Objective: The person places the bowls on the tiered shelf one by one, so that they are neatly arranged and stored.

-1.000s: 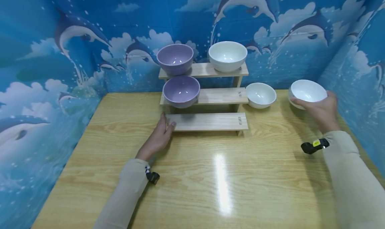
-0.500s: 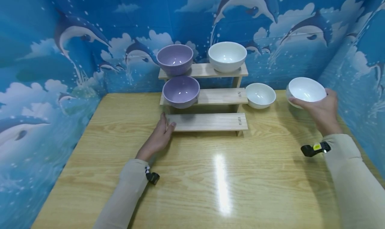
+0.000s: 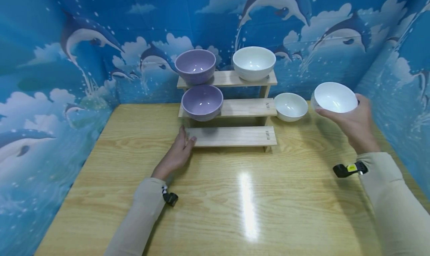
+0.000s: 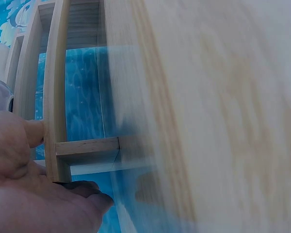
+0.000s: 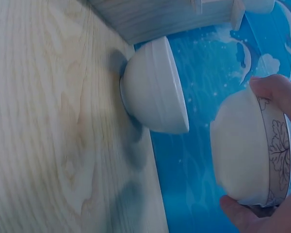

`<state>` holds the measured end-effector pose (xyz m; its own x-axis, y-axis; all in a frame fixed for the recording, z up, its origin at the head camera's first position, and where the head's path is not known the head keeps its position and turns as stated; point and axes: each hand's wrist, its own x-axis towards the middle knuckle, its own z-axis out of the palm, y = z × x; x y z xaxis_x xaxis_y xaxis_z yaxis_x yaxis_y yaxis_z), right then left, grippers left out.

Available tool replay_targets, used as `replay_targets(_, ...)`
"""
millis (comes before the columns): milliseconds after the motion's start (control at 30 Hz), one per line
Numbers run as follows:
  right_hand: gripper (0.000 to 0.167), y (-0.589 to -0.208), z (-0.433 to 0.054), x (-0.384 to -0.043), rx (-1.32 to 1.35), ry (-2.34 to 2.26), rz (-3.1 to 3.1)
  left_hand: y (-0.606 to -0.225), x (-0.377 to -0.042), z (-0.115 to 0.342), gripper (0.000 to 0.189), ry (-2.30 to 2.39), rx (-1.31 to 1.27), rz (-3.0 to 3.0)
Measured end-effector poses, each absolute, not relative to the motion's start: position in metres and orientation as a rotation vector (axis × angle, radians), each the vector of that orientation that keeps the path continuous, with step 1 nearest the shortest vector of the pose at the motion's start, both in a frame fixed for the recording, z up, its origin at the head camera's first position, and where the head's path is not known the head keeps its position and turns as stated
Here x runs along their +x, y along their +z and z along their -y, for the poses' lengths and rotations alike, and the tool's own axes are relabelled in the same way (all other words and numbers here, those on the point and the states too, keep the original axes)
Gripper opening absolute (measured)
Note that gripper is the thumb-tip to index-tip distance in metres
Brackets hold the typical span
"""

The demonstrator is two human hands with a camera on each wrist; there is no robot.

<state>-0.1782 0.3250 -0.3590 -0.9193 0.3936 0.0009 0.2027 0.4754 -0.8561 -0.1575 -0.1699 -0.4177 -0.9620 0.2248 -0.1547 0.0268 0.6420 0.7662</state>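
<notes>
Beige-sleeved, held the leaf-banded white bowl [image 3: 335,97] clear of the worktop [image 3: 208,196] in the right grip [image 3: 357,128], curled round its side, just right of and apart from a plain white bowl [image 3: 290,106] standing beside the wooden rack [image 3: 265,90]. Grasped the left end of the lowest shelf [image 3: 231,136] in the left grip [image 3: 176,153], with the thumb [image 3: 192,140] laid over it. Had one purple bowl [image 3: 196,66] at left on the top shelf [image 3: 224,78], a second purple bowl [image 3: 202,103] at left on the middle shelf [image 3: 243,107] and a large white bowl [image 3: 254,64] at top right, all before a blue dolphin-print backdrop [image 3: 161,22].
</notes>
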Motion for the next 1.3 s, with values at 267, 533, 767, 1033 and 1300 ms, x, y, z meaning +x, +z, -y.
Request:
replay_targets(267,0.118,-0.352,-0.310,-0.174,-0.434,1.438,2.540,-0.418,-0.158,0.170,0.080,1.221,0.209,-2.640)
replay_targets(533,0.119,-0.346,-0.296,-0.174,-0.379,1.443,2.544,-0.417,-0.158,0.169,0.078,1.235,0.217,-2.635)
replay_targets(767,0.119,-0.342,-0.283,-0.170,-0.322,1.434,2.562,-0.416,-0.157,0.168,0.078,1.218,0.205,-2.645)
replay_targets(1033,0.118,-0.338,-0.269,-0.166,-0.249,1.428,2.568,-0.416,-0.158,0.168,0.078,1.219,0.195,-2.638)
replay_targets(1300,0.117,-0.334,-0.253,-0.166,-0.183,1.431,2.560,-0.416,-0.157,0.168,0.078,1.220,0.194,-2.639)
